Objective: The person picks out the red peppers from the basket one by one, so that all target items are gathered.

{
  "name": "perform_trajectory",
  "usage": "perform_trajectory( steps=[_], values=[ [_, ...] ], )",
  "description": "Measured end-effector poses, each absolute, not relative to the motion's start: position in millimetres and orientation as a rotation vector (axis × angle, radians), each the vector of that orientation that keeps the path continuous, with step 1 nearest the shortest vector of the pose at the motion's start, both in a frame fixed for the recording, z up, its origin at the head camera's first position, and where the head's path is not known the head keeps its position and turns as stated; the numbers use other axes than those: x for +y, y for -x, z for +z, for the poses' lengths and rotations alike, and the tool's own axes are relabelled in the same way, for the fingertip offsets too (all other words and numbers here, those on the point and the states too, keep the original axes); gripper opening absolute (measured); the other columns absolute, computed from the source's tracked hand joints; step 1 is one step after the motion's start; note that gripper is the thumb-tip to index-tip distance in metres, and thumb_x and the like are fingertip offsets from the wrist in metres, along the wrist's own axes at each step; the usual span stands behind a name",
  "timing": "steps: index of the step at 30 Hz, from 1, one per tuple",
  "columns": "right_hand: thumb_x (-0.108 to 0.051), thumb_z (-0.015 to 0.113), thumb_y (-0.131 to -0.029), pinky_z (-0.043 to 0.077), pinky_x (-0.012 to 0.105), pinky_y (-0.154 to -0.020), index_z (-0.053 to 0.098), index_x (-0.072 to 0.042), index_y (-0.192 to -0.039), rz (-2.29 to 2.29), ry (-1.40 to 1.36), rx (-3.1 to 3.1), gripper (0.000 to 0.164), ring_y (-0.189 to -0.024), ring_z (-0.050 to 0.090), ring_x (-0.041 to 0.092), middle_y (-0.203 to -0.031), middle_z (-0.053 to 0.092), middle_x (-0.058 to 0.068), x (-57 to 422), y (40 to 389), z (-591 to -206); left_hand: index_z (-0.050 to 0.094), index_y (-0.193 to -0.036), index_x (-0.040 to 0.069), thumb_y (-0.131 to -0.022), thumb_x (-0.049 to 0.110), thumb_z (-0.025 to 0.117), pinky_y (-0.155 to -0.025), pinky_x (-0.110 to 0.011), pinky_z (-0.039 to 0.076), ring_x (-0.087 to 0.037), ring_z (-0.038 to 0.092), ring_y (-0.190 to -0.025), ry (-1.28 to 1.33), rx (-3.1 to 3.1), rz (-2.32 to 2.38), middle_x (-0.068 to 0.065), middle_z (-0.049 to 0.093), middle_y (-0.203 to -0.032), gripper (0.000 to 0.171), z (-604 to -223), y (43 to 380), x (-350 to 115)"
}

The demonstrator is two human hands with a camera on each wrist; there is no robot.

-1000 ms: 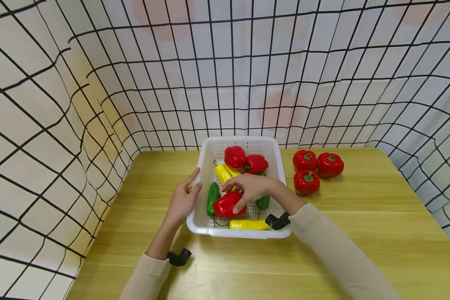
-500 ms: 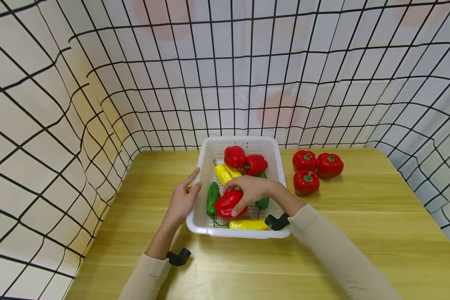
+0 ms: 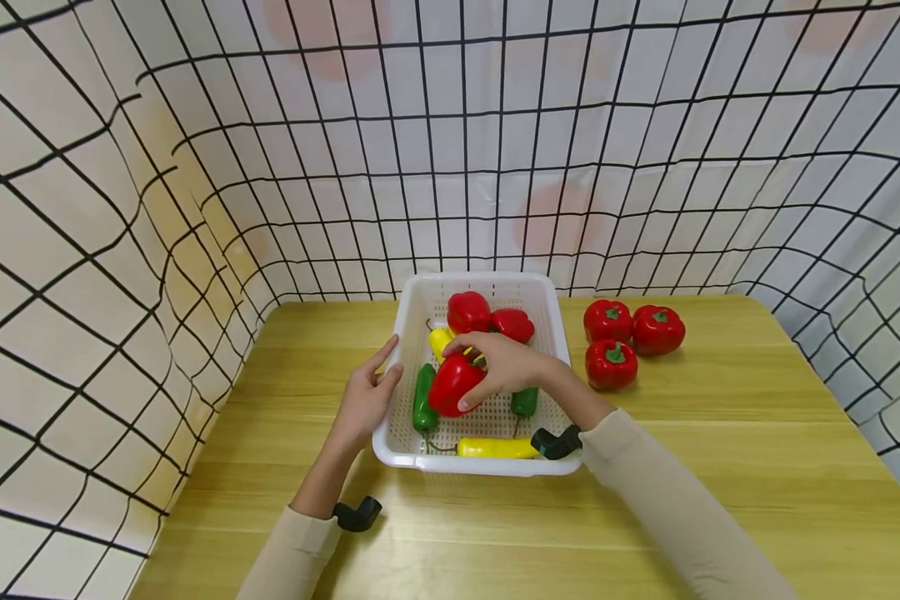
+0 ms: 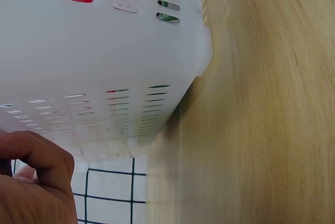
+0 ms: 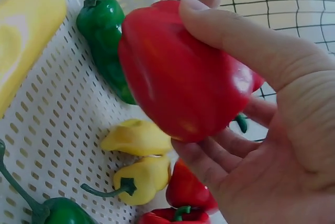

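Observation:
My right hand grips a red bell pepper above the floor of a white perforated plastic basket. In the right wrist view, the thumb lies over the pepper and the fingers curl under its other side. At the basket's left side my left hand holds the rim; in the left wrist view its fingers bend beside the basket wall. Also in the basket are two red bell peppers, green peppers along both sides, and yellow peppers at the front and middle.
Three red bell peppers stand together on the wooden table, right of the basket. A white wall covering with a black grid encloses the table's back and sides.
My right hand has lifted the red bell pepper from the basket's floor and moved it slightly toward the back, turning it more upright. The left hand has stayed at the rim.

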State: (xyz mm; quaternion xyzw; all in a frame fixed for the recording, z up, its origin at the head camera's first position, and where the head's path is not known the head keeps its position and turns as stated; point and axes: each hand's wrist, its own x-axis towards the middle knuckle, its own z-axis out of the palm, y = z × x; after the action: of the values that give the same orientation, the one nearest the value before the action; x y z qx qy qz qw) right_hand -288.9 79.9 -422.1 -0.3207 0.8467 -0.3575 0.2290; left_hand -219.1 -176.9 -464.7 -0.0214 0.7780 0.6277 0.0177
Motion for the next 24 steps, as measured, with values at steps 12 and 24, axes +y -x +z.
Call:
perform_trajectory(
  steps=[12, 24],
  values=[
    [-0.04, 0.093, -0.071, 0.062, 0.042, -0.092, 0.052, -0.024, -0.146, -0.942, 0.928, 2.41, 0.087, -0.131, 0.051, 0.027, -0.145, 0.056, 0.002, 94, 281, -402, 0.044, -0.154, 0.043, -0.107, 0.032, 0.056, -0.065, -0.049, 0.065, -0.038, 0.073, -0.073, 0.107, 2.428, 1.94, -0.034, 0.065, -0.08, 0.05, -462, 218, -175],
    [-0.044, 0.091, -0.074, 0.063, 0.041, -0.09, 0.056, -0.025, -0.141, -1.108, 0.873, 2.435, 0.078, -0.128, 0.052, 0.027, -0.142, 0.056, 0.0, 118, 274, -394, 0.043, -0.155, 0.044, -0.107, 0.033, 0.056, -0.064, -0.044, 0.065, -0.034, 0.073, -0.073, 0.109, 2.42, 1.936, -0.032, 0.067, -0.083, 0.05, -463, 217, -175]
  ],
)
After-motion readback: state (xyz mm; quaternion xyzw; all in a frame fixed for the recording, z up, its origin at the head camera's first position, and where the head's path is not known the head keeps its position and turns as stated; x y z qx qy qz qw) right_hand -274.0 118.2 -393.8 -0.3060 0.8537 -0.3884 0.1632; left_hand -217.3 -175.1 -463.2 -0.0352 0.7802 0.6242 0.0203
